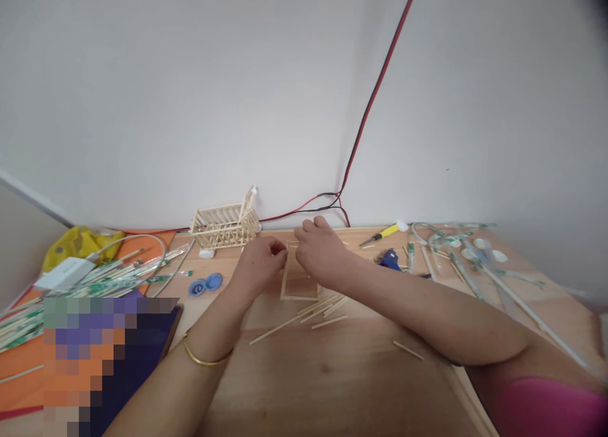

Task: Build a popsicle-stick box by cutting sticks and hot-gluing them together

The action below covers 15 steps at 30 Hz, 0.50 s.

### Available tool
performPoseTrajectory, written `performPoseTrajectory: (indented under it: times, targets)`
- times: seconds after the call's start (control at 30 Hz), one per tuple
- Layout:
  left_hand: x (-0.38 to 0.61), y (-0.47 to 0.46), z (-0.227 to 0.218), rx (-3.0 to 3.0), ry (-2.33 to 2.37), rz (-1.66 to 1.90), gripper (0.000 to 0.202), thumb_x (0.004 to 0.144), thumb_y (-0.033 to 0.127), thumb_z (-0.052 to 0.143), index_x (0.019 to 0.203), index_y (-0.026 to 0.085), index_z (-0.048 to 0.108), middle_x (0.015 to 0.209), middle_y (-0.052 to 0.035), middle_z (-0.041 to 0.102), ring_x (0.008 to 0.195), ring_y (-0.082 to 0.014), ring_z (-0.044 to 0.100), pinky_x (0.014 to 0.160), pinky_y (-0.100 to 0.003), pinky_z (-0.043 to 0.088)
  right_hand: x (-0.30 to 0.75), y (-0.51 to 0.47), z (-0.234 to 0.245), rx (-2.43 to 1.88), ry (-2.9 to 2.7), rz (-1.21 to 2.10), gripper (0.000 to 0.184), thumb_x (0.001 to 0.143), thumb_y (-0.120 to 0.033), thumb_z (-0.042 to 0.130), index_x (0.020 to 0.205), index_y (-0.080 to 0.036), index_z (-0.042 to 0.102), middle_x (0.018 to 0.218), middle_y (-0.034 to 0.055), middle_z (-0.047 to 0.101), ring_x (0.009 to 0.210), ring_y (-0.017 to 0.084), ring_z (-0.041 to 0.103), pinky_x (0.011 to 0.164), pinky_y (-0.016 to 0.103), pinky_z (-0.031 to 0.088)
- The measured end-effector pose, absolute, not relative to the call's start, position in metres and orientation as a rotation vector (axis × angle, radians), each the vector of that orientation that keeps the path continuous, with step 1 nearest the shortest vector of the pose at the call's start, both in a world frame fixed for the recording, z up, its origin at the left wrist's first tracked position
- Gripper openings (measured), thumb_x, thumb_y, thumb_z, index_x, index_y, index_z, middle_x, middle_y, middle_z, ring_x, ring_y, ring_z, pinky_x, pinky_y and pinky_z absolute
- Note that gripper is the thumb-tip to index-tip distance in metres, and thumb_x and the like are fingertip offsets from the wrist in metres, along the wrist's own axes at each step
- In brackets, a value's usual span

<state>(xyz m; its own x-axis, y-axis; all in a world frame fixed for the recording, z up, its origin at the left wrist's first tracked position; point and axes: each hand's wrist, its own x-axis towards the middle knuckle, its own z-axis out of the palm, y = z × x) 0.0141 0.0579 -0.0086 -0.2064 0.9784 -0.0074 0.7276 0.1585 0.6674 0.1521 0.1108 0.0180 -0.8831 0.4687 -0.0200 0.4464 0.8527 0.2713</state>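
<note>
My left hand (259, 259) and my right hand (319, 250) meet over a small rectangular frame of thin wooden sticks (298, 284) lying on the wooden table (332, 373). Both hands have their fingers curled in a pinch at the frame's far end; what they pinch is too small to make out. A gold bangle (205, 356) sits on my left wrist. Loose wooden sticks (313, 313) lie just in front of the frame.
A stick-built basket model (225, 225) stands by the wall. Blue bottle caps (205, 285) lie to the left, with wrapped sticks (95, 282), a white charger (64, 273) and a yellow bag (80, 240). A yellow-handled tool (384, 233), a blue object (390, 258) and wrappers (468, 259) lie right. Red and black wires (370, 107) run up the wall.
</note>
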Motion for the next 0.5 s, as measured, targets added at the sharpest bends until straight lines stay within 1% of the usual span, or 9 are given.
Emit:
performPoseTrajectory:
  times: [0.23,0.37,0.5]
  targets:
    - [0.015,0.059,-0.009,1.626,2.002,0.739,0.017,0.070,0.021,0.050,0.068,0.016,0.066,0.065,-0.0029,0.068,0.064,-0.0155,0.061,0.060,-0.025,0.039,0.154,0.111,0.021,0.760,2.885,0.380,0.019,0.079,-0.018,0.055,0.072,-0.014,0.072,0.084,0.0151,0.058,0.093,0.029,0.044,0.077,0.042,0.025]
    - [0.014,0.059,-0.010,1.633,1.999,0.745,0.017,0.070,0.021,0.050,0.067,0.016,0.066,0.065,-0.0032,0.068,0.065,-0.0157,0.061,0.060,-0.025,0.039,0.155,0.115,0.023,0.759,2.927,0.361,0.020,0.081,-0.016,0.053,0.071,-0.014,0.071,0.085,0.0144,0.057,0.091,0.028,0.046,0.075,0.040,0.026]
    - [0.014,0.059,-0.011,1.632,1.983,0.765,0.018,0.070,0.022,0.050,0.068,0.016,0.066,0.065,-0.0027,0.067,0.064,-0.0155,0.060,0.059,-0.024,0.039,0.166,0.126,0.025,0.823,2.999,0.207,0.015,0.080,-0.024,0.060,0.072,-0.015,0.070,0.088,0.0116,0.057,0.089,0.025,0.047,0.074,0.038,0.026]
